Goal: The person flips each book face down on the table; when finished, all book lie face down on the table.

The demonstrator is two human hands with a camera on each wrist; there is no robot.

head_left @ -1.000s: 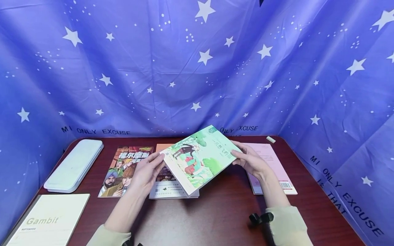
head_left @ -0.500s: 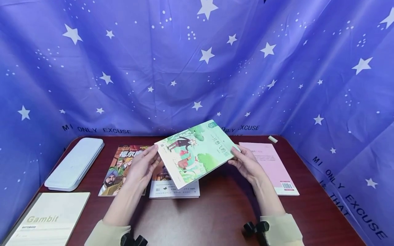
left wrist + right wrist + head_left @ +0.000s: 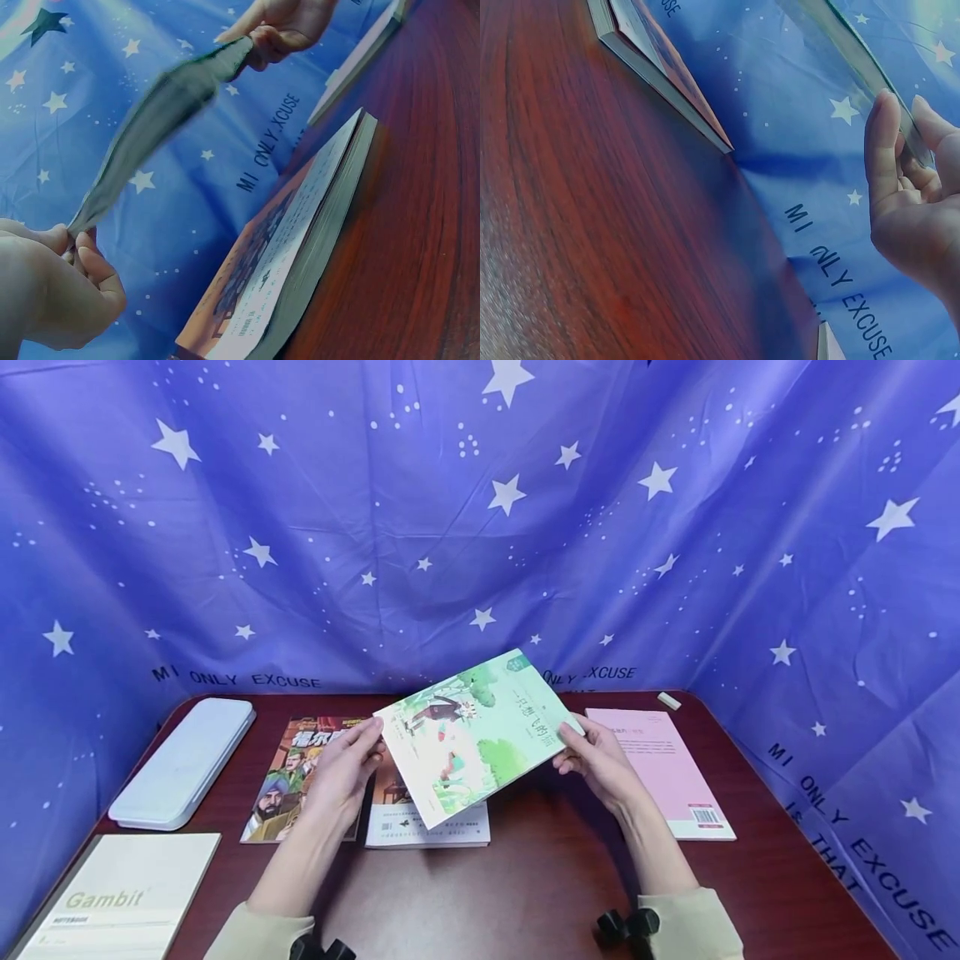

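Note:
A green illustrated book [image 3: 480,735] is held tilted above the table, its front cover facing up toward the head camera. My left hand [image 3: 341,772] pinches its left edge, thumb on top and fingers beneath. At the opposite edge my right hand [image 3: 600,764] grips it the same way. In the left wrist view the book [image 3: 150,135] is seen edge-on and looks slightly bent between the two hands. Under it lies an orange-and-white book [image 3: 427,827], partly hidden. A comic-style book [image 3: 273,789] rests behind my left forearm, partly covered by the left hand.
A pink book [image 3: 667,760] lies at the right, with a small white eraser-like block [image 3: 669,700] behind it. At the left are a white case [image 3: 183,764] and a cream notebook [image 3: 123,893]. A starry blue curtain [image 3: 450,527] hangs around the dark red table [image 3: 540,893].
The green book has shifted slightly left and up in the head view, still in both hands. My right hand has moved left, uncovering more of the pink book.

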